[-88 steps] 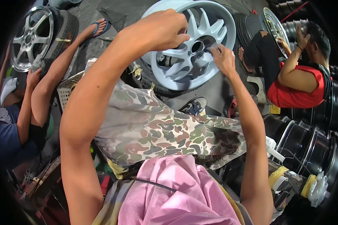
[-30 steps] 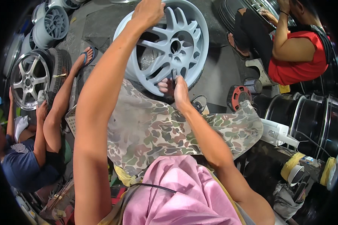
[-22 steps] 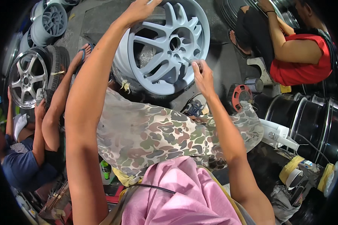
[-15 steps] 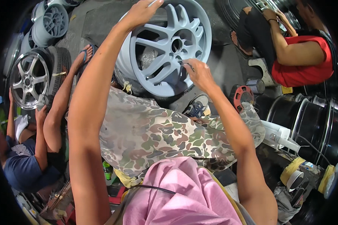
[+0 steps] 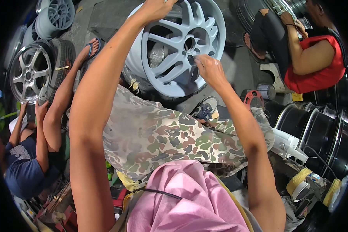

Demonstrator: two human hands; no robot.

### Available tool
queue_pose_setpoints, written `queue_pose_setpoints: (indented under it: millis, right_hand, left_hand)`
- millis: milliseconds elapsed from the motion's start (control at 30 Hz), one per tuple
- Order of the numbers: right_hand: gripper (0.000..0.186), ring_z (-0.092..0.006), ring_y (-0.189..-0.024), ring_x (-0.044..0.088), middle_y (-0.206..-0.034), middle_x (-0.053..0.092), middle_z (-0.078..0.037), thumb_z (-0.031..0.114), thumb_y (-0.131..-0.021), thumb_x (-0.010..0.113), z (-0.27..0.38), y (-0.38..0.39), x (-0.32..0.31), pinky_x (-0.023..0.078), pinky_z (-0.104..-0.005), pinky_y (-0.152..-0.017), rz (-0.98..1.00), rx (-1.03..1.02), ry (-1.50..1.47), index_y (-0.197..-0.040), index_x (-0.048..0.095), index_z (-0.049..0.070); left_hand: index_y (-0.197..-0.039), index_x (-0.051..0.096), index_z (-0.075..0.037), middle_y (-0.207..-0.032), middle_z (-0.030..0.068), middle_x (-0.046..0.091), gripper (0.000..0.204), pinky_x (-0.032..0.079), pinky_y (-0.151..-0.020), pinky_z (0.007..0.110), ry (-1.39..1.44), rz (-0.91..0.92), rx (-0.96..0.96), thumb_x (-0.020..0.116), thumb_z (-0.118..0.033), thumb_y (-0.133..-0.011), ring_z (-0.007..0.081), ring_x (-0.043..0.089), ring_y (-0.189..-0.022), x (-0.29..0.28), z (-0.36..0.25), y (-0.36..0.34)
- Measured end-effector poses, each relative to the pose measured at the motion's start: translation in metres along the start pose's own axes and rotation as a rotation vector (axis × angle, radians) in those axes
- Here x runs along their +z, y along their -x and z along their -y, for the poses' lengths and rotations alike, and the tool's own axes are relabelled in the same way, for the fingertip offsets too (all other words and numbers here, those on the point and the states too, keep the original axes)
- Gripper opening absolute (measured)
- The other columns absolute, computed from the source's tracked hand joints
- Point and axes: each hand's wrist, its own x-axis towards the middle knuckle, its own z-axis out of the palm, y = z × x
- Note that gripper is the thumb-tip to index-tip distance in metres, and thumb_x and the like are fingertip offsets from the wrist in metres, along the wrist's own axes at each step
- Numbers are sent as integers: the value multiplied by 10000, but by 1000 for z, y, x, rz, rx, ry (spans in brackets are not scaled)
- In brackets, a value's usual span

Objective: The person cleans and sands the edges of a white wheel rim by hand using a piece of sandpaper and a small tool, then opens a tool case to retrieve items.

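A pale grey multi-spoke wheel rim [image 5: 189, 27] rests tilted on a dark tyre [image 5: 132, 79]. My left hand [image 5: 158, 8] grips its upper-left edge, the fingertips cut off by the top of the view. Near the centre hub, slightly below and right, my right hand [image 5: 209, 68] is closed; whatever its fingertips hold is blurred and too small to make out. Camouflage fabric [image 5: 170, 135] covers my legs below the rim, and pink cloth [image 5: 181, 174] bunches at my waist.
A person in blue [image 5: 29, 162] handles a silver wheel [image 5: 43, 72] at left. A person in red [image 5: 309, 81] works on another wheel at right. Grey rims [image 5: 54, 15], black rims [image 5: 317, 143], a can [image 5: 265, 92] and a red plastic ring [image 5: 253, 98] lie around me.
Since a second ago my right hand has moved up and right from the lower spokes toward the hub. The rim and my left hand sit a little farther right in the picture.
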Motion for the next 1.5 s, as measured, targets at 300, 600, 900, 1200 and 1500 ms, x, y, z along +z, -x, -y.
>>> queue_pose_setpoints:
  millis: [300,600,900,1200,1500]
  right_hand:
    - [238,-463,-875,684,-879,723,-235,241,-978,633,13,-9,-9,532,-549,-827,119,115,19,-1013,738,30]
    - [241,-463,-868,688,-876,720,-241,251,-984,629,8,-17,-21,527,-548,-862,253,89,56,-1059,731,46]
    - [250,-434,-869,695,-918,738,-205,244,-983,648,-1,3,-11,530,-546,-824,116,107,-63,-1105,733,43]
    - [252,-407,-877,703,-1020,737,-204,205,-1002,633,16,15,-11,555,-468,-781,86,163,13,-1155,748,41]
    - [228,-422,-894,708,-1023,741,-209,193,-994,626,6,2,-6,574,-504,-788,108,-34,169,-1139,718,42]
  left_hand:
    - [-1047,687,-10,-1051,273,702,373,486,-881,525,51,-29,12,476,-317,-1047,478,645,-1030,-2,-1,5]
    - [-1027,698,-15,-1048,268,705,389,489,-872,528,45,-14,39,462,-323,-1054,481,644,-1021,-2,-2,4]
    - [-1015,693,-14,-1014,265,705,378,494,-862,527,8,-22,45,473,-319,-1050,478,648,-1009,-3,-4,3]
    - [-1061,696,-14,-1060,268,703,367,499,-880,505,-11,-13,-1,478,-309,-1048,471,651,-1033,-9,-1,8]
    - [-1078,697,-8,-1076,280,702,360,494,-899,508,89,-20,-58,490,-300,-1040,474,649,-1045,-9,-8,12]
